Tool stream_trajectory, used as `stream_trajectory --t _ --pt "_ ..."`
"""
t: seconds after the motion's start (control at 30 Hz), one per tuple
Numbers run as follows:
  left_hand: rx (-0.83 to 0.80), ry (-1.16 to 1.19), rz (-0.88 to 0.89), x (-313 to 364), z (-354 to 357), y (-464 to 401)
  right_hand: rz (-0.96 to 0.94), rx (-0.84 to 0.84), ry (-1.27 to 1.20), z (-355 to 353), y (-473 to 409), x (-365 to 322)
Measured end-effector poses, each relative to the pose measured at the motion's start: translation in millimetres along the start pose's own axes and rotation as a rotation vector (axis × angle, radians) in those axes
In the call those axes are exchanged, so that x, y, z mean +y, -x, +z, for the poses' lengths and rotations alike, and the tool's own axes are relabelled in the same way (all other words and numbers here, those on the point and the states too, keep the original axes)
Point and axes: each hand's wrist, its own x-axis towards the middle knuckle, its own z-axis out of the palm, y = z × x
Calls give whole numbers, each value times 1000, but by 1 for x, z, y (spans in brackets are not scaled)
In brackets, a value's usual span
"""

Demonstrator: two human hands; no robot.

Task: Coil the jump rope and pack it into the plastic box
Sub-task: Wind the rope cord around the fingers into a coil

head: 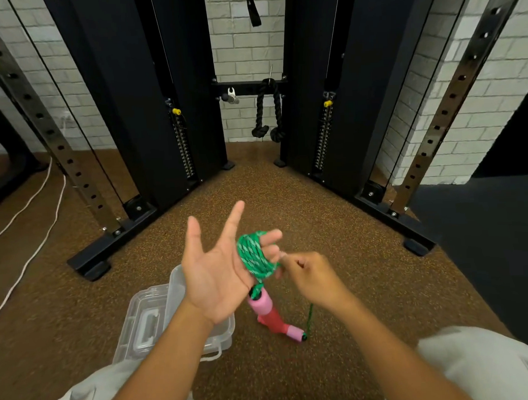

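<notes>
The left hand (213, 274) is held palm up with thumb and forefinger spread wide, and the green jump rope (254, 257) is wound in a tight bundle around its outer fingers (272, 237), which curl loosely inside the loops. Just right of that coil, the right hand (313, 277) pinches the free strand between thumb and fingertips (the tips themselves are blurred). From the coil, one pink handle (261, 304) hangs straight below; a second pink handle (292, 331) lies lower still, on the floor, with a thin green tail rising from it toward the right hand. The open plastic box (158, 313) sits on the floor below and left of the coil, partly under the left forearm. By my reading the winding is nearly done, and the remaining rope runs down and right of the coil, so the right hand is the nearer one to feed it.
</notes>
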Motion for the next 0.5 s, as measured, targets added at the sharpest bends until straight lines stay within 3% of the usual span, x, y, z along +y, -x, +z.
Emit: stream_trajectory --t 0.2,0.33,0.5 --pt "190 -26 177 15 -10 -2 -97 -189 227 28 8 -8" --pt "202 -238 178 12 -17 -7 -184 -289 378 21 12 -34" --pt "170 -567 170 0 -18 -12 -159 -290 293 -6 11 -62"
